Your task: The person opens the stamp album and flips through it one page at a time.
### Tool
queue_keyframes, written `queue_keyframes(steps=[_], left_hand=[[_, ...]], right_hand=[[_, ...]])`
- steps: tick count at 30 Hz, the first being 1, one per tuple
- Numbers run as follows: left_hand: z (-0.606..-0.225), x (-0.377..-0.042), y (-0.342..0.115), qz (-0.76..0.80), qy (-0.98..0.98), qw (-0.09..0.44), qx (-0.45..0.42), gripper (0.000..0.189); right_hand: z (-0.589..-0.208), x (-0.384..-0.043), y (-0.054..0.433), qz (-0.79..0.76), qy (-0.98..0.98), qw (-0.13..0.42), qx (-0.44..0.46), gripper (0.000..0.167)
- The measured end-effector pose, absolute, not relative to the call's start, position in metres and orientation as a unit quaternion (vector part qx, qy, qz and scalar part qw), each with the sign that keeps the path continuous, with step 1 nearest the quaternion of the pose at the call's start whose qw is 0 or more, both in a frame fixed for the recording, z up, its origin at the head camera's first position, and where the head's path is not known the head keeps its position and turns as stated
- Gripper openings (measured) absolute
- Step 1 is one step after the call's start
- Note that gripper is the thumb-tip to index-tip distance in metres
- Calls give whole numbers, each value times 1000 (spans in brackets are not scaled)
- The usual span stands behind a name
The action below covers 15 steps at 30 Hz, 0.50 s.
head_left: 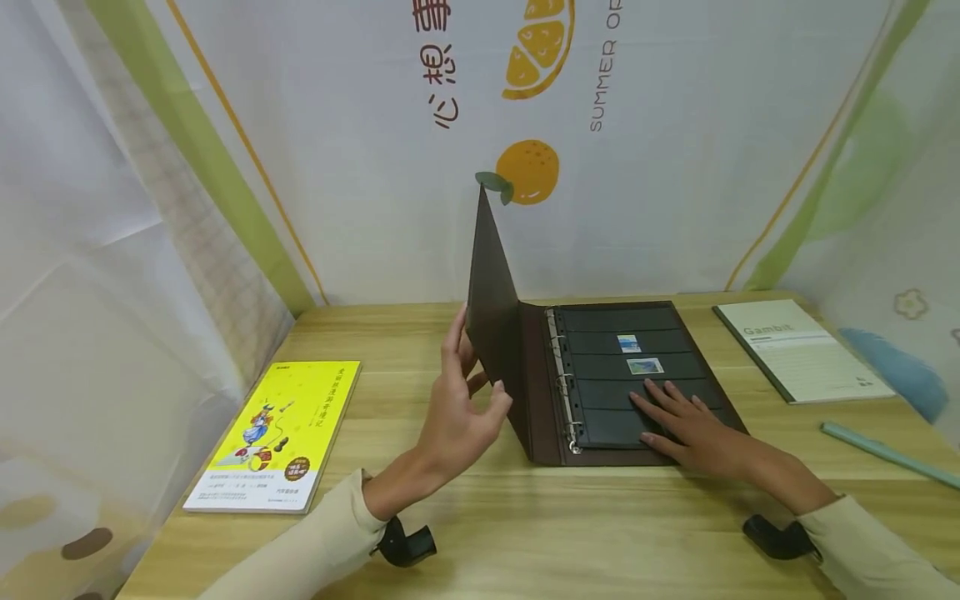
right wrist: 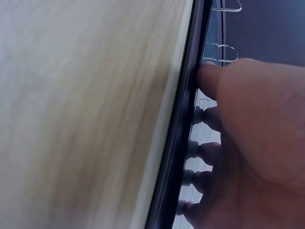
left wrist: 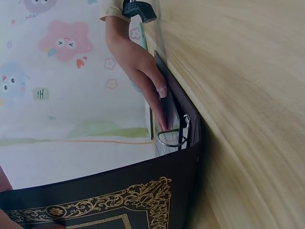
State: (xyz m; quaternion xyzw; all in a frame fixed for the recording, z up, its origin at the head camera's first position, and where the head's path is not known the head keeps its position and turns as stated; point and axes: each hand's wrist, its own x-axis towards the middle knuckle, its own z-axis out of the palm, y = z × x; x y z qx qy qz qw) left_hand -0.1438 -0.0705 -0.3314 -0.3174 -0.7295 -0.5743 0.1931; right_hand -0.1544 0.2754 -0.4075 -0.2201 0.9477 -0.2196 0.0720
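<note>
A dark ring-bound stamp album [head_left: 542,433] lies on the table, its front cover [head_left: 495,292] raised nearly upright. My left hand [head_left: 457,417] grips that cover by its near edge, fingers behind it and thumb at the inner side. Gold scrollwork [left wrist: 155,198] decorates the cover's outer face in the left wrist view. My right hand [head_left: 693,429] rests on the black pocket page [head_left: 603,421], fingers spread and straight. Two small stamps, a blue one [head_left: 628,343] and a greenish one [head_left: 645,366], sit in pockets above those fingers. Metal rings [head_left: 562,383] run along the page's left side.
A yellow book [head_left: 300,417] lies at the left of the wooden table [head_left: 480,533]. To the right are a pale notebook [head_left: 802,346] and a green pen-like stick [head_left: 885,454]. A printed curtain [head_left: 637,233] hangs right behind the table.
</note>
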Motion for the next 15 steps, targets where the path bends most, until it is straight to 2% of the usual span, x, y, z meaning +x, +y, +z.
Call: queue_keyframes(steps=[15], left_hand=[[-336,-141,-86,-613,-707,194,-293,105]], right_hand=[[-404,-155,271,-220,948,81,-213,66]])
